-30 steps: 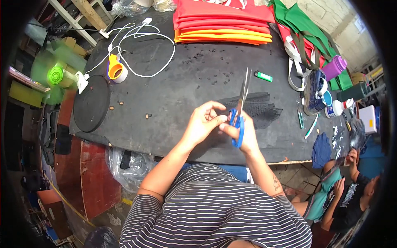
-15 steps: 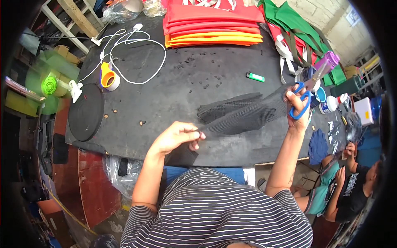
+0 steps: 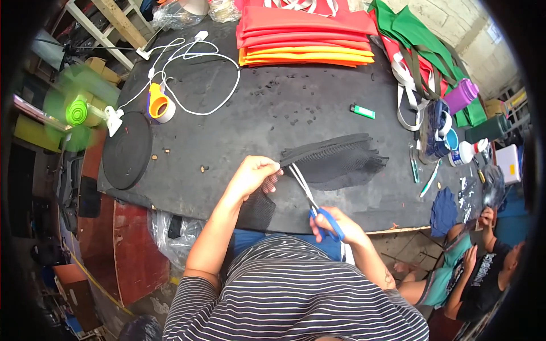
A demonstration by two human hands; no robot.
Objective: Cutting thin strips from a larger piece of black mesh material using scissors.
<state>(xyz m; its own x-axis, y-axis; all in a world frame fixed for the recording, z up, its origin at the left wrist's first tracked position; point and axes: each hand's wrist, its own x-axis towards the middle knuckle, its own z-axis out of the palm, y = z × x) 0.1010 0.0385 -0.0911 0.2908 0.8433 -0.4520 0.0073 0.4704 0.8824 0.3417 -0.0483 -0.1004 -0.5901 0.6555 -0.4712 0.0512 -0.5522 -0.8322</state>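
Black mesh fabric (image 3: 341, 165) lies in layers on the dark table, its left end gathered to a narrow strip. My left hand (image 3: 256, 175) pinches that end between thumb and fingers; more mesh (image 3: 257, 211) hangs below the hand over the table's near edge. My right hand (image 3: 336, 225) is closed round the blue handles of a pair of scissors (image 3: 302, 183). The blades point up and left, slightly parted, with their tips at the mesh just right of my left fingers. Whether the tips have cut into the mesh is too small to tell.
Folded red and orange fabric (image 3: 307, 37) is stacked at the back. A green lighter (image 3: 363, 111), a tape dispenser (image 3: 160, 107), a white cable (image 3: 239, 79) and a black webbing roll (image 3: 127, 150) lie around. Bottles (image 3: 467, 152) stand right; another person (image 3: 483, 273) sits beyond.
My right hand has come down and left from the mesh's right end, bringing the scissors to the mesh beside my left hand. The left hand still pinches the mesh.
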